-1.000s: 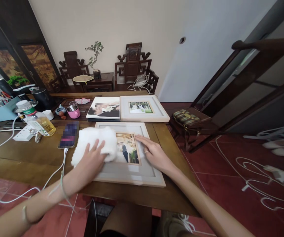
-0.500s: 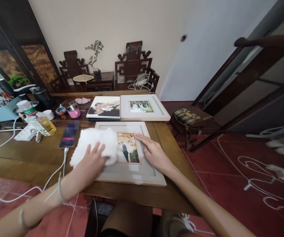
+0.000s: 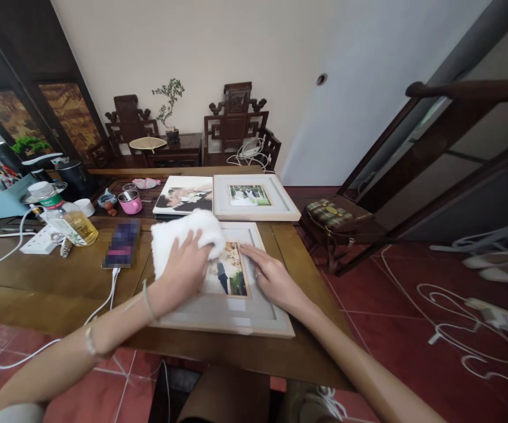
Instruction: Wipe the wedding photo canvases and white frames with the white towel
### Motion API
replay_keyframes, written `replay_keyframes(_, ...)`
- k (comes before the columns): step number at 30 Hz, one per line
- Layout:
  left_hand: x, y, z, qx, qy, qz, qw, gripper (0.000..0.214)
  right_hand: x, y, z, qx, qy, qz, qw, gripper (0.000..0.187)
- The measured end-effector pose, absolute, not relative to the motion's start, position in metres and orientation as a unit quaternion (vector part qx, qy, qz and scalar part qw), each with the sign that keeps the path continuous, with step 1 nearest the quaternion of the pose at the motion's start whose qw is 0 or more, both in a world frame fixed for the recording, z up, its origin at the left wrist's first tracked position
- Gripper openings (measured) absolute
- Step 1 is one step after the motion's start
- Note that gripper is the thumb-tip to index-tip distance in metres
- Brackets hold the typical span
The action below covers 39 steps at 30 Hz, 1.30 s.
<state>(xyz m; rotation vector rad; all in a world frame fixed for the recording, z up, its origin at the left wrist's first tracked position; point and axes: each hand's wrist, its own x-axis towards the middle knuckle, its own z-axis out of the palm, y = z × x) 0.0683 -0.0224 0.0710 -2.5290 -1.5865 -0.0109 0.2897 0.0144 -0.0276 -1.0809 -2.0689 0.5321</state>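
A framed photo (image 3: 249, 323) with a pale wood border lies flat at the table's near edge. Over its upper left part is a fluffy white cloth (image 3: 170, 235), partly hiding the picture. My left hand (image 3: 187, 264) presses on that cloth, thumb and fingers gripping a bunched fold of it. On the frame's right side rests my right hand (image 3: 276, 282), fingers stretched out flat beside the picture, holding nothing. A ring shows on one of its fingers.
Behind lie a second framed photo (image 3: 280, 205) and a photo panel (image 3: 166, 197). To the left are a phone (image 3: 122, 244) on a cable, a bottle (image 3: 69, 217), a power strip (image 3: 40, 238) and a pink cup (image 3: 130, 202). A chair (image 3: 346, 229) with a plaid bag (image 3: 328, 212) stands right.
My left hand has moved up and to the right with the cloth, which now covers more of the picture and is bunched at its right end. The right hand stays on the frame.
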Motion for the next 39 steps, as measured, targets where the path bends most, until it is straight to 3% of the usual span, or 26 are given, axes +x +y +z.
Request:
replay_keyframes(7, 0.107, 0.049, 0.054, -0.921, -0.384, -0.014, 0.059, 0.031, 0.288, 0.014, -0.023, -0.401, -0.816, 0.189, 0.371, 0.071)
replay_keyframes(19, 0.037, 0.035, 0.064, -0.856, -0.493, 0.094, 0.128, 0.025, 0.288, 0.015, -0.019, -0.442, -0.805, 0.199, 0.342, 0.066)
replay_keyframes(25, 0.022, 0.003, 0.076, -0.847, -0.501, 0.113, 0.139, 0.029, 0.286, 0.014, -0.02, -0.446, -0.804, 0.194, 0.343, 0.066)
replay_keyframes(32, 0.049, -0.095, 0.063, -0.829, -0.501, 0.192, 0.158, 0.027, 0.284, 0.011, -0.018, -0.452, -0.807, 0.192, 0.328, 0.065)
replay_keyframes(39, 0.095, -0.113, 0.054, -0.91, -0.388, 0.099, 0.11, 0.026, 0.283, 0.009, -0.011, -0.454, -0.801, 0.206, 0.33, 0.066)
